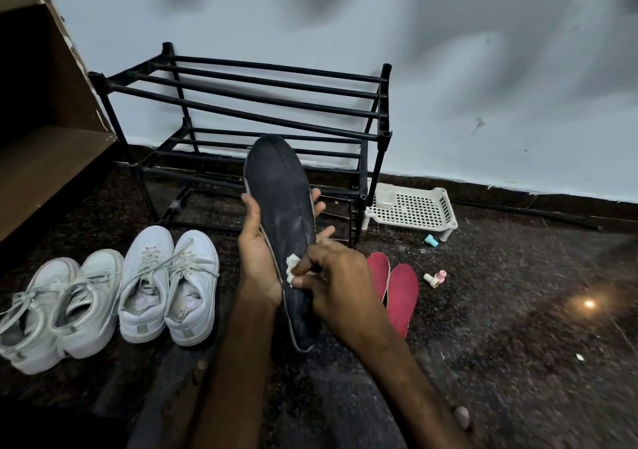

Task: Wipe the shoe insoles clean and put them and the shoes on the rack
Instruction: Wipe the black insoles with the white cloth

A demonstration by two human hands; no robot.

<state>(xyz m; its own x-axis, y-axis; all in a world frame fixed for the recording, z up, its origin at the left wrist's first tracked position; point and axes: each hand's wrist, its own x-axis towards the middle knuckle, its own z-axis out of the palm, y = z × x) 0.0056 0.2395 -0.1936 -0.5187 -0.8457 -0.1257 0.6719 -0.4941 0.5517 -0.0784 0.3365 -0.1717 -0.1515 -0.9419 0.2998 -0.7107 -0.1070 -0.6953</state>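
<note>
Above the dark speckled floor [518,310], in front of the black shoe rack [241,103], both forearms reach forward and meet at a dark insole [279,189].

The left hand [257,252] cradles it from behind at about mid-length. The thumb is hooked over the left edge and the fingertips curl out past the right edge, so the grip is closed round the insole. The right hand [340,286] comes in from the right with its knuckles up. Its thumb and fingers pinch a small white wipe [291,269] and press it against the insole's face, just below where the left hand holds it.

The insole is held off the floor. Its long axis runs away from the person, with the broad rounded end raised toward the rack's lower rails and leaning slightly left. The narrower end hangs down near the wrists.

A pair of red insoles [400,293] lies flat on the floor just behind the right hand. Two pairs of white sneakers stand side by side toward the floor's left edge, one pair [169,283] near the left forearm and the other [58,307] further left. The rack stands at the floor's far edge against the wall, with a white perforated plastic tray [411,207] beside its right leg.
</note>
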